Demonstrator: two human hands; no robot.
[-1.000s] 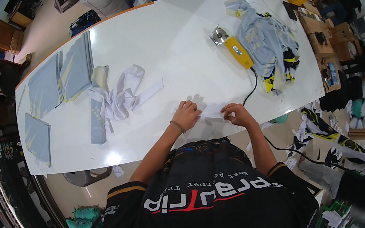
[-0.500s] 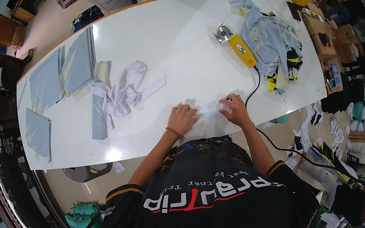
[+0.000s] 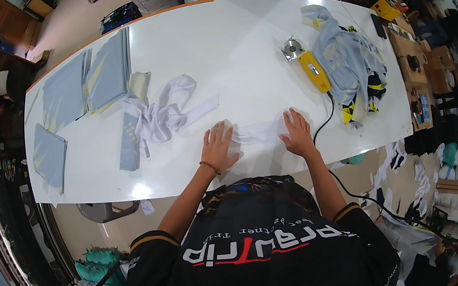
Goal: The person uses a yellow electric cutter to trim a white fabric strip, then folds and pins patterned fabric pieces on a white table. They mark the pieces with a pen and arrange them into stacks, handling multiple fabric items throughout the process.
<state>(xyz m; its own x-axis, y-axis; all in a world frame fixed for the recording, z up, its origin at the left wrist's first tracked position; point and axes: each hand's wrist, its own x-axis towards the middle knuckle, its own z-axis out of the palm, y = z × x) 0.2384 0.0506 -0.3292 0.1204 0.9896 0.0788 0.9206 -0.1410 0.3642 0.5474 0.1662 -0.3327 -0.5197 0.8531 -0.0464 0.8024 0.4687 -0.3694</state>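
A strip of thin white fabric (image 3: 262, 132) lies across the white table near its front edge. My left hand (image 3: 218, 147) rests flat at its left end, fingers spread. At the other end my right hand (image 3: 297, 133) presses down, its fingers stretched out. Left of my hands sits a crumpled heap of white fabric strips (image 3: 162, 114), beside a narrow grey fabric piece (image 3: 127, 141). A yellow rotary fabric cutter (image 3: 313, 71) with a round blade lies to the right, its black cord running off the table's front edge.
Stacked grey fabric panels (image 3: 107, 69) occupy the table's far left, with another grey panel (image 3: 50, 158) nearer. A loose grey and yellow-black fabric pile (image 3: 350, 60) lies right of the cutter, near a dark phone (image 3: 379, 26). Other people are in the background at right.
Both hands have gone from bent, pinching fingers to lying flat and spread. They have moved slightly apart, and the white strip between them now shows stretched out more widely.
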